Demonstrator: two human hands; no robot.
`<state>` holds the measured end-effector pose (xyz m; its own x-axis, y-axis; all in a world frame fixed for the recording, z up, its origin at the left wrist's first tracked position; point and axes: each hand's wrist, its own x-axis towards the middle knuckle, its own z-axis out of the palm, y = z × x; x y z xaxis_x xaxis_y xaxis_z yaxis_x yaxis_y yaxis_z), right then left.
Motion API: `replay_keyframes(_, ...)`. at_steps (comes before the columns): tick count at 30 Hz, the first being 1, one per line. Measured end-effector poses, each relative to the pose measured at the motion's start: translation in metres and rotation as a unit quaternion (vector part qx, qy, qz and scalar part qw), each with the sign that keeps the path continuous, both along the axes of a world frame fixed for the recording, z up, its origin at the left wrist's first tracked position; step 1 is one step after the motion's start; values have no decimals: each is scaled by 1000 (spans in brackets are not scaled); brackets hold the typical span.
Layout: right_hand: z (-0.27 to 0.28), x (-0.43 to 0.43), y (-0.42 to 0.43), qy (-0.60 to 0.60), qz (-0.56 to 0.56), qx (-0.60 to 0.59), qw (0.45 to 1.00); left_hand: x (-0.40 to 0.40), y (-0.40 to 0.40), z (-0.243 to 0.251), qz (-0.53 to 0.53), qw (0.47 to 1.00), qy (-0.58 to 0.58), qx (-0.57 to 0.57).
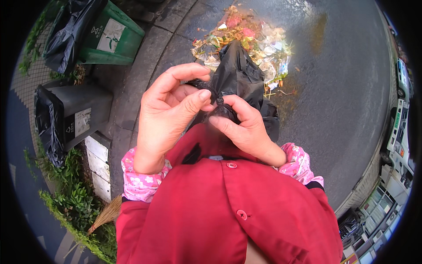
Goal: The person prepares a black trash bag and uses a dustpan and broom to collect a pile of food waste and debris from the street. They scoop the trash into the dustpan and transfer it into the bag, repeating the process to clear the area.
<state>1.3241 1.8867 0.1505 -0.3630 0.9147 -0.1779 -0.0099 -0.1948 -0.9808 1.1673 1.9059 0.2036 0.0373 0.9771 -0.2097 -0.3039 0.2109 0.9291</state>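
A black plastic bag (239, 74) hangs in front of my red jacket, its top twisted into a small knot (220, 101). My right hand (249, 127) pinches the gathered plastic just below that knot between thumb and fingers. My left hand (168, 102) is curled around another gathered piece of the same bag (201, 85), with the thumb and forefinger somewhat apart. How firmly its lower fingers grip is partly hidden. Pink floral cuffs (141, 181) cover both wrists.
Loose rubbish (270, 43) is heaped on the wet asphalt (329, 109) beyond the bag. On the left stand a green bin (132, 36) and a grey bin (95, 102), both lined with black bags. A straw broom (107, 213) leans on plants. Vehicles (399, 128) line the right side.
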Motion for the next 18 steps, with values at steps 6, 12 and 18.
replay_keyframes(6,0,9,4,379,112,-284,873,-25,-1,-8,32,954,253,160)
replay_keyframes(12,-11,2,6,510,165,-381,753,-11,-7,-17,197,820,415,341)
replay_keyframes(18,-14,1,7,563,165,-484,649,-25,-8,-14,-48,714,492,495)
